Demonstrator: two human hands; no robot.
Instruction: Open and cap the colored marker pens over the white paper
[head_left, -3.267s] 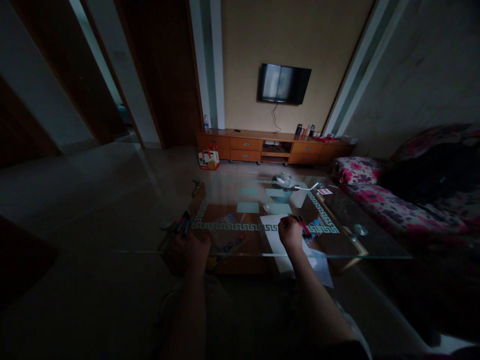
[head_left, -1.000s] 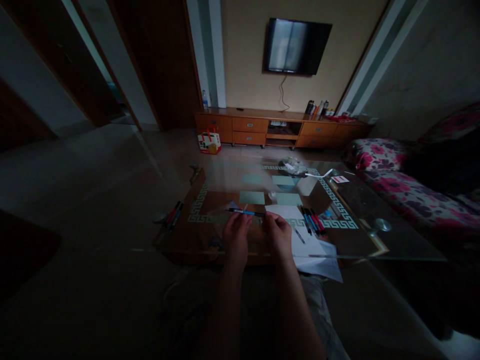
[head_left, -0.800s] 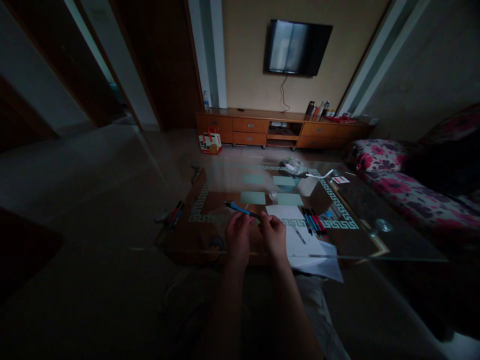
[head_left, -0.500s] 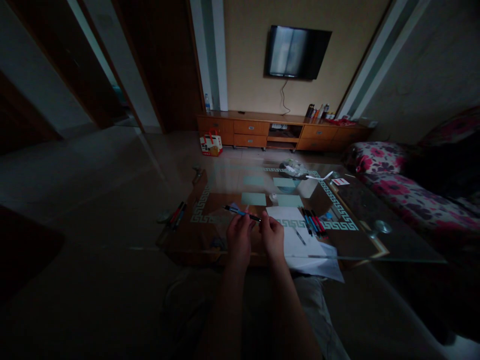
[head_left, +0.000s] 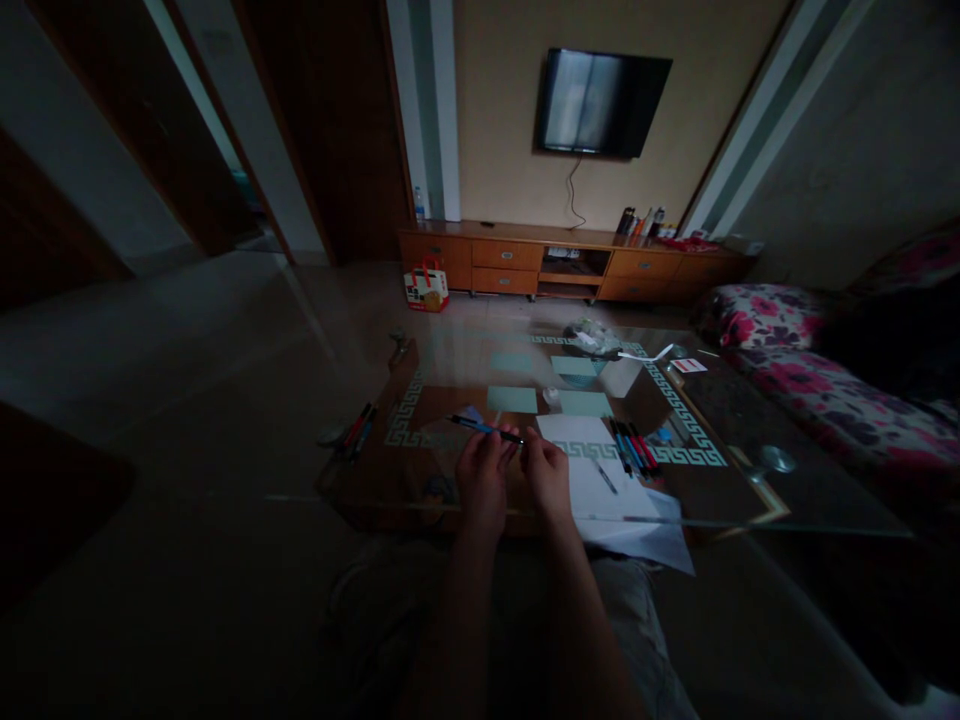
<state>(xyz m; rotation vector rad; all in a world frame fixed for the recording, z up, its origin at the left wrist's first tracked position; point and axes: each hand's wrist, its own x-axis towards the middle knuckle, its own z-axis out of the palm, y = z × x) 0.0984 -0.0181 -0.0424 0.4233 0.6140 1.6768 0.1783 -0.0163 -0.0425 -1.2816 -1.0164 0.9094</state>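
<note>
A blue and black pen [head_left: 486, 428] is held just above the near part of the glass table, tilted down towards the right. My left hand [head_left: 481, 485] is closed around its middle. At the pen's black right end, my right hand [head_left: 547, 478] pinches with thumb and finger; the fingertips partly hide that end. Beside my right hand lie white paper sheets [head_left: 589, 505], the lower ones hanging over the table's near edge. One slim pen [head_left: 604, 476] rests on the paper. Several blue, red and black pens [head_left: 636, 447] lie side by side at the paper's right.
More pens [head_left: 358, 432] lie at the left edge of the glass table [head_left: 810, 500]. Towards the back are a clear plastic bag [head_left: 592, 336], a small white object [head_left: 551, 398] and a red-and-white card [head_left: 688, 366]. A flowered sofa [head_left: 802, 370] stands on the right.
The view has shifted slightly, so the room appears a little further right. Both hands keep their grip on the pen, with hardly any movement.
</note>
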